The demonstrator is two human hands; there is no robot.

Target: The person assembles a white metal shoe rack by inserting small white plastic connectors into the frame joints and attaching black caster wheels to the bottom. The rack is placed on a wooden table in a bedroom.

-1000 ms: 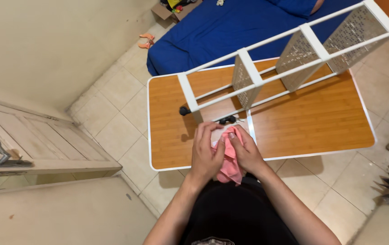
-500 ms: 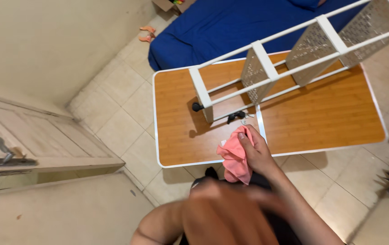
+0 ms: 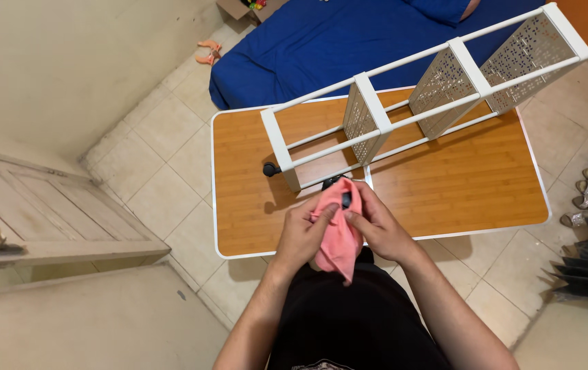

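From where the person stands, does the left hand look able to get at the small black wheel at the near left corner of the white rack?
Probably yes. The left hand holds the pink cloth just below the black wheel, with only bare wooden tabletop between them, though it would have to let go of the cloth or carry it along.

Noted: pink cloth (image 3: pixel 338 236), white rack (image 3: pixel 417 89) with speckled perforated panels and black caster (image 3: pixel 270 169), orange-brown wood-grain table (image 3: pixel 458 185) edged in white, blue bed cover (image 3: pixel 349 41), beige floor tiles (image 3: pixel 150 171), black clothing (image 3: pixel 349 322) below.
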